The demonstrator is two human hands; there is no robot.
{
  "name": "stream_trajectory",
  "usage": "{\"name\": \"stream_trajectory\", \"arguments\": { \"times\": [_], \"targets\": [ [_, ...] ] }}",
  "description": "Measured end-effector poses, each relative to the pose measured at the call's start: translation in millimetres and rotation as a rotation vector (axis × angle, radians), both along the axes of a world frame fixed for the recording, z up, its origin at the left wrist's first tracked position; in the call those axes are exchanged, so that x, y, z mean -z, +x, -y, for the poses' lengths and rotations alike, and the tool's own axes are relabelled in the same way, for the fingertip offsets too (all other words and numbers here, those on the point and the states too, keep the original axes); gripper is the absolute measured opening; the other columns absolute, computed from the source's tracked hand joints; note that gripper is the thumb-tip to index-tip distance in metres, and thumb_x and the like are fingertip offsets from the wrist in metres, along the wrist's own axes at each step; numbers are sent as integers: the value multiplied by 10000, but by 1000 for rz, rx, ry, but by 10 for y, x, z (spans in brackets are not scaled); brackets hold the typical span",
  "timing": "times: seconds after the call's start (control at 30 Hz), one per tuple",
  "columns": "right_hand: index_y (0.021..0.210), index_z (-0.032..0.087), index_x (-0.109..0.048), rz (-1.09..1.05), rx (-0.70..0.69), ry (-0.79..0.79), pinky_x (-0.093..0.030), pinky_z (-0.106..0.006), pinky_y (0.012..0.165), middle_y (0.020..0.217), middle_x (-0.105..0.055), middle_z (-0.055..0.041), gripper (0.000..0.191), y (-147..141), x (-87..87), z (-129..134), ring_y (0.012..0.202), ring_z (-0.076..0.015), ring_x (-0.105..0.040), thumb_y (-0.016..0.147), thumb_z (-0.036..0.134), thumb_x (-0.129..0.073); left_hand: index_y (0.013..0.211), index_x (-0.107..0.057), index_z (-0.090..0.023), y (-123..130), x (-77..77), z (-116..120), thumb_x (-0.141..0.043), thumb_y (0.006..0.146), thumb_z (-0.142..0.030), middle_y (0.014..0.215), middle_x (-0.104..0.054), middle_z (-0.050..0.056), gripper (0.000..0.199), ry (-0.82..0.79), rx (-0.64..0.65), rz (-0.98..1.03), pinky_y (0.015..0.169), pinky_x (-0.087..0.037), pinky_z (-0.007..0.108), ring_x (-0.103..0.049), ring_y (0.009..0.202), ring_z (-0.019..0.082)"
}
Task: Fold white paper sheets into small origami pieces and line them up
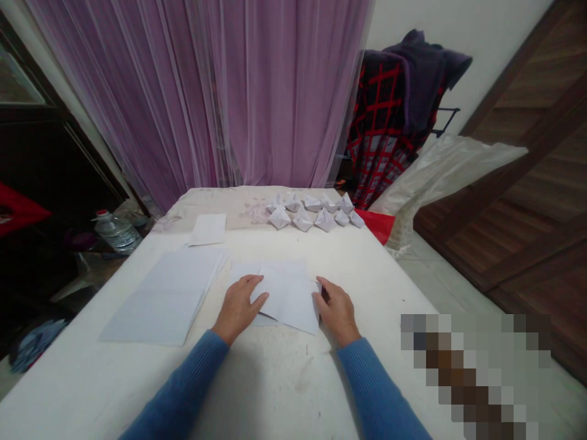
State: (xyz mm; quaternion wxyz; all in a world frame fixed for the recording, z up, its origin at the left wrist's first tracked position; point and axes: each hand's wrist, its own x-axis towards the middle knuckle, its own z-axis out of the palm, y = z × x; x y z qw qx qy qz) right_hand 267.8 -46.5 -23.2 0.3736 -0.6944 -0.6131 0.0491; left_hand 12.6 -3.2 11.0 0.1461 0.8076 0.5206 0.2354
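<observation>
A white sheet of paper lies in front of me in the middle of the table, its near edge slightly raised and slanted. Part of another paper layer shows under it; whether that is a fold or a separate sheet I cannot tell. My left hand grips the sheet's left side, thumb on top. At the right edge, my right hand holds the paper between thumb and curled fingers. Several folded paper boats stand in two rows toward the far right of the table.
A stack of white paper lies to the left on the table, with a smaller white piece behind it. A water bottle stands beyond the left edge. Purple curtains hang behind; a plastic bag is at right.
</observation>
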Motion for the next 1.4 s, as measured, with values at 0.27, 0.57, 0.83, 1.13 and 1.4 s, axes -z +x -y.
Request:
{"name": "stream_trajectory", "arguments": {
  "times": [0.27, 0.57, 0.83, 1.13, 1.4],
  "targets": [
    [1178, 208, -656, -284, 12, -47, -503, -301, 665, 792, -679, -8, 461, 24, 4, -184, 672, -172, -623, 752, 337, -537, 1450, -359, -240, 65, -123, -78, -560, 860, -341, 956, -687, 27, 632, -192, -176, 4, 770, -464, 275, -652, 861, 189],
    [1062, 200, -699, -320, -17, -95, -487, -279, 677, 722, -649, 13, 380, 130, -52, -621, 674, -156, -611, 735, 305, -536, 1501, -239, -204, 119, -168, -20, -533, 848, -340, 837, -664, 3, 729, -208, -183, -145, 705, -431, 264, -637, 765, 182],
    [1165, 213, -655, -290, 16, -165, -471, -288, 679, 753, -671, 18, 440, 71, -70, -639, 677, -158, -603, 758, 361, -575, 1334, -527, -264, 64, -91, -53, -603, 843, -376, 1537, -325, 136, 509, -16, -14, -302, 1105, -233, 566, -307, 1399, 343],
    [1262, 258, -592, -147, 24, -274, -457, -257, 665, 798, -690, 37, 515, -7, -155, -548, 705, -148, -615, 747, 261, -607, 1319, -529, -222, 300, 7, -42, -486, 921, -329, 1449, -482, 87, 414, 117, 267, -313, 1165, -184, 530, -359, 1385, 274],
    [1110, 228, -656, -16, 92, -385, -431, -274, 668, 832, -699, -8, 359, -55, -360, -566, 786, -183, -638, 841, 446, -558, 1311, -525, -217, 475, -16, -80, -507, 900, -362, 1410, -523, 79, 437, 96, 312, -363, 1031, -391, 463, -471, 1276, 279]
  ]
}}
